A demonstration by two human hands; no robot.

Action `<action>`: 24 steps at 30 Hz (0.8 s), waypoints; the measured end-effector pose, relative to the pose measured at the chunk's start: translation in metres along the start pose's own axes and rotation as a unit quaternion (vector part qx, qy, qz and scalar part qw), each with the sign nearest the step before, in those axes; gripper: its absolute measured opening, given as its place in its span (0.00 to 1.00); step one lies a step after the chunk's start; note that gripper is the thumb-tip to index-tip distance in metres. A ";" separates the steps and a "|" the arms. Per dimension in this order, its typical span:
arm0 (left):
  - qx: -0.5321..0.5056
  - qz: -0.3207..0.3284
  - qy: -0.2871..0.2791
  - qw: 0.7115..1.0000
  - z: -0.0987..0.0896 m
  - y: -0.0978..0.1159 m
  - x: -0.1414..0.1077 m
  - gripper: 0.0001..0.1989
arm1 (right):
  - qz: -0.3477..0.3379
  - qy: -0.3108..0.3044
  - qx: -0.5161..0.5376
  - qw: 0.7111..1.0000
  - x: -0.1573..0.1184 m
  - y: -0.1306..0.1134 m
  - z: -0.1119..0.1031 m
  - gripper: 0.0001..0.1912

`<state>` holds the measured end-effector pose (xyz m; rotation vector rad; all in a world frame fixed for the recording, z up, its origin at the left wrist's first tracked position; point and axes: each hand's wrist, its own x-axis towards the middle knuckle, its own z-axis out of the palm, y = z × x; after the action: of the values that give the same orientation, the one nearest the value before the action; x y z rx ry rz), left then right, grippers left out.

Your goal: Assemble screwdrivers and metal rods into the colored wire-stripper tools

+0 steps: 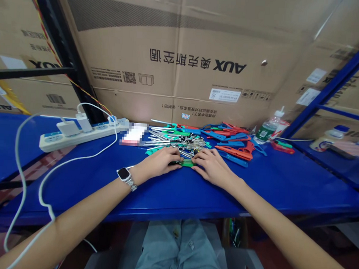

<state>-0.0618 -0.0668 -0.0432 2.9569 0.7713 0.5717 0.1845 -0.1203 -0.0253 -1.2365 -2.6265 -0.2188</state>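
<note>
Between my two hands, low over the table, is a small green plastic piece (187, 163), long and narrow. My left hand (162, 162), with a watch (124, 174) on its wrist, is closed on the left end, where a dark part shows by the fingertips. Thumb and fingers of my right hand (212, 165) pinch the right end. Just beyond the hands lies a heap of thin metal rods (161, 140) with green and black parts. Red gun-shaped plastic pieces (239, 151) and blue ones (231, 158) are piled to the right of it.
A white power strip (76, 134) with plugged-in chargers lies at the left, its white cable (74, 157) looping over the table. A blurred white-and-red item (133, 133) is beside the heap. At the right stands a clear bottle (265, 131) with a nozzle. Large cardboard boxes (198, 26) wall the back.
</note>
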 end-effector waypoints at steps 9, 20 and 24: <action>-0.020 -0.036 0.024 0.999 -0.003 0.005 0.004 0.16 | 0.055 0.020 -0.006 0.998 0.022 -0.027 0.007 0.22; -0.050 -0.087 -0.034 0.994 -0.032 -0.027 -0.026 0.07 | 0.027 0.066 0.079 0.994 0.049 -0.037 0.020 0.12; -0.043 -0.077 -0.035 0.995 -0.028 -0.029 -0.026 0.09 | 0.013 0.067 0.154 0.986 0.064 -0.035 0.035 0.08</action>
<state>-0.1059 -0.0553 -0.0296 2.7915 0.9325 0.4768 0.1128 -0.0871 -0.0429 -1.1091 -2.4145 0.1033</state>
